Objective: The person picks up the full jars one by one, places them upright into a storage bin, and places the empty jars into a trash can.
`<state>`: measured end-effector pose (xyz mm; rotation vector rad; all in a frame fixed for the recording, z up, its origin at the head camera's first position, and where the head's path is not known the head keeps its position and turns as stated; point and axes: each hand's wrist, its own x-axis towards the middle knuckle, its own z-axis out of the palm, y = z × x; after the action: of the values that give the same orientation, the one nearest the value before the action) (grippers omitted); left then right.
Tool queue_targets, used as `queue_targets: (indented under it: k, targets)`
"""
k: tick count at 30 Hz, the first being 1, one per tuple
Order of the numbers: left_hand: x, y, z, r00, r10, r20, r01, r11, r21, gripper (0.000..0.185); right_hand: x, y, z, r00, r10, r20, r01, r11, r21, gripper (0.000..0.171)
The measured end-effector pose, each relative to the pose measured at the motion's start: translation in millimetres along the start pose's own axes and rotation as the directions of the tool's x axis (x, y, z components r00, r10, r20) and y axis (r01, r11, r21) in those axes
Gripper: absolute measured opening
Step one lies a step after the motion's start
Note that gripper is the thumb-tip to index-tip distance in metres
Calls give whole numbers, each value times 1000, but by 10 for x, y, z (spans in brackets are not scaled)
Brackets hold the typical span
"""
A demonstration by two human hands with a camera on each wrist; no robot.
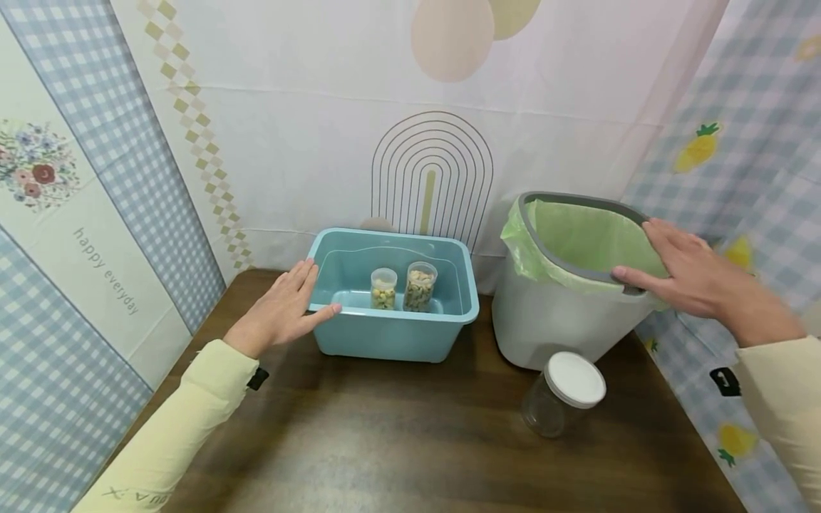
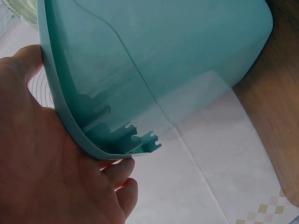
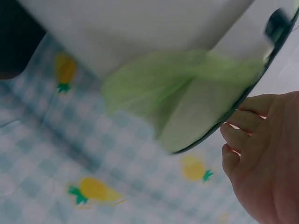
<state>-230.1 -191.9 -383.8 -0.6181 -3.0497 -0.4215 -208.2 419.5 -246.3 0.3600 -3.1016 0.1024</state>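
A light blue plastic tub (image 1: 385, 335) stands on the table with two small clear containers in it. The left one (image 1: 383, 291) has pale yellowish pieces inside, and the taller right one (image 1: 420, 286) holds brownish-beige pieces. My left hand (image 1: 276, 310) rests on the tub's front left corner, fingers extended and thumb along the front rim. In the left wrist view the hand (image 2: 60, 154) lies against the rim from outside. My right hand (image 1: 689, 271) lies on the grey rim of a white trash can (image 1: 551, 320) lined with a green bag (image 1: 596, 239), its fingers extended.
A clear jar (image 1: 545, 413) with a white lid (image 1: 576, 380) stands in front of the trash can. The brown wooden table (image 1: 385, 442) reaches toward me. A white patterned cloth (image 1: 308, 164) hangs behind, with blue checked cloth (image 1: 770, 235) along the right side.
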Motion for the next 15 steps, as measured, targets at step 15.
queue_targets:
  k: [15]
  targets:
    - [-10,2,-1,1000,-4,2,4,1000,-10,100,-82,413,137,995,79,64,-82,996,47,93]
